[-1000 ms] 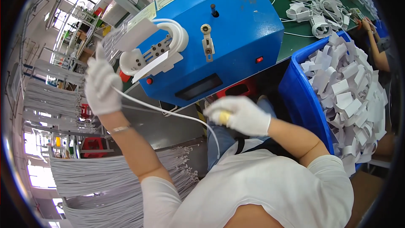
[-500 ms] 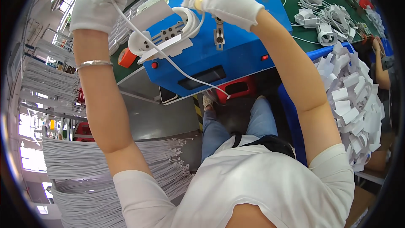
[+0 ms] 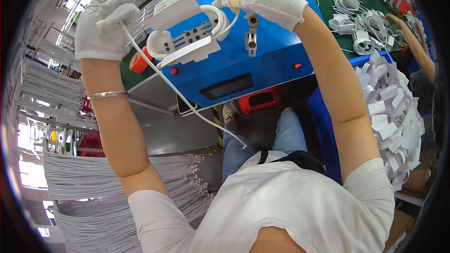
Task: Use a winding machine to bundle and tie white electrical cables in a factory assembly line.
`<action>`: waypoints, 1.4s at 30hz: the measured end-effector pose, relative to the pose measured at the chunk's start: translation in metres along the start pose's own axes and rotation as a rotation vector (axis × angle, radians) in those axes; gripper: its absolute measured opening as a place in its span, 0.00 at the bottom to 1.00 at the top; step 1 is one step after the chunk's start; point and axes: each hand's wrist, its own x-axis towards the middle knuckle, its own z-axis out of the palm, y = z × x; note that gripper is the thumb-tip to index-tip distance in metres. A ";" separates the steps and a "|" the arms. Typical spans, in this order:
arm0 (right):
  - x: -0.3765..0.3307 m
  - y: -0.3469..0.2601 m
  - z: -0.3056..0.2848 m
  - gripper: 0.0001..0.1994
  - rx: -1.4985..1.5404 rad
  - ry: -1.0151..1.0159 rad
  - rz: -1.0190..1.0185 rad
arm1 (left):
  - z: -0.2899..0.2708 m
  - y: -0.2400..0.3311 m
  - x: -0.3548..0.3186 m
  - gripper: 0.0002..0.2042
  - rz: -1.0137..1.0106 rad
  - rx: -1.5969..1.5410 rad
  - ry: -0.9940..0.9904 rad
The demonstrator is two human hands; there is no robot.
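At ten o'clock the left hand [image 3: 106, 23] curls round a white cable [image 3: 196, 113], cropped at eleven, the right hand [image 3: 262, 1] pinching it at one, tail [image 3: 244, 146] past the blue machine [image 3: 276, 61]'s edge.

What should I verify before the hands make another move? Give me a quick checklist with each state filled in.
1. Left hand gripping the white cable: ok, fingers closed around it.
2. Right hand gripping the cable: ok, it passes through the closed fingers.
3. Loose end secured: not ok, it hangs unheld near the legs.
4. White card folded shut: not ok, panels stand out on either side of the metal bracket.
5. Screen showing a readout: cannot tell, it looks dark from here.
6. Co-worker's hand clear of the blue machine: ok, it is off to the far right.
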 end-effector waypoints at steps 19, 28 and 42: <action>0.005 -0.012 0.007 0.12 0.120 0.318 -0.116 | -0.085 -0.030 -0.065 0.19 0.233 -0.463 0.063; -0.123 -0.004 0.044 0.15 0.103 0.511 0.217 | -0.089 -0.123 -0.118 0.17 0.275 -0.769 -0.091; -0.152 -0.005 0.067 0.15 0.055 0.299 0.448 | -0.065 -0.188 -0.117 0.14 0.313 -0.622 0.035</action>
